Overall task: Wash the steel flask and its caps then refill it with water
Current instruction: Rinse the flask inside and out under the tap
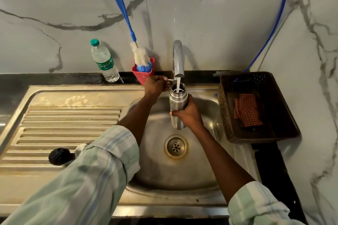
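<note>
open-mouthed cylindrical steel flask upright over the sink basin, tap water streaming into it | round black cap on draining board | shiny steel cap just beside it, partly hidden

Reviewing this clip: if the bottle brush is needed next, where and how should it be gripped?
Grip the bottle brush on its blue handle, at mid-length, coming from the front and lifting up. It leans against the wall with its bristle head down in the red holder, so the handle is the free, dry, slender part.
</note>
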Motion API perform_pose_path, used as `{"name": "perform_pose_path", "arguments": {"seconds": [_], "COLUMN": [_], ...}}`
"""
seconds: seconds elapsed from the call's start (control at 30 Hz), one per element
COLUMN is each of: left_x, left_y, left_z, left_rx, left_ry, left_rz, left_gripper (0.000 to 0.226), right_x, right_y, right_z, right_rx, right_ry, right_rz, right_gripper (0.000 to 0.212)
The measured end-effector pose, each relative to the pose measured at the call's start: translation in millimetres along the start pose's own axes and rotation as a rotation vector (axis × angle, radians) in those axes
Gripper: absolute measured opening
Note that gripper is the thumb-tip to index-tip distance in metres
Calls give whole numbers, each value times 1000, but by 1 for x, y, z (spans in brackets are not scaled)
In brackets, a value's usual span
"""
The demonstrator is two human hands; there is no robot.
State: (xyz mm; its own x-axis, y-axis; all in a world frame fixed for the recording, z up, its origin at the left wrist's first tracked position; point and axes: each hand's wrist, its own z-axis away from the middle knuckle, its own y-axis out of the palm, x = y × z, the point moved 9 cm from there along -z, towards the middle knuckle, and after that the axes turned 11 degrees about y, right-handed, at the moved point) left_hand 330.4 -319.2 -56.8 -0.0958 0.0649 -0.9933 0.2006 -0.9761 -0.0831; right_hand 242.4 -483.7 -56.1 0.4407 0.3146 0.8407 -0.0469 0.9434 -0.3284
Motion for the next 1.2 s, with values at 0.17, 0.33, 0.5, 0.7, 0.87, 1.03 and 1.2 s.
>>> {"name": "perform_pose_path", "arguments": {"seconds": [0.17,0.33,0.5,0.7,0.87,1.03,1.2], "left_x": [23,32,34,34,32,21,-31], "left_y": [-1,1,1,-1,-4,-4,21], "left_z": [-4,-8,-8,-8,-9,-9,-5], "left_rx": [-56,-52,-76,-102,-124,-156,50], "left_ry": [-125,-160,-166,-170,-173,-120,109], "left_rz": [172,224,242,235,164,111,-139], "left_gripper": [15,16,19,12,11,16,16], "right_x": [-9,-20,-25,-25,-30,-32,-32], "right_y": [6,9,10,11,12,12,12], "right_z": [0,3,5,5,4,4,5], "right_rx": [4,10,7,12,22,28,25], "right_ry": [10,16,12,0,14,8,8], "right_rz": [9,13,9,17,16,4,-15], "right_gripper": [76,78,76,77,80,77,79]}}
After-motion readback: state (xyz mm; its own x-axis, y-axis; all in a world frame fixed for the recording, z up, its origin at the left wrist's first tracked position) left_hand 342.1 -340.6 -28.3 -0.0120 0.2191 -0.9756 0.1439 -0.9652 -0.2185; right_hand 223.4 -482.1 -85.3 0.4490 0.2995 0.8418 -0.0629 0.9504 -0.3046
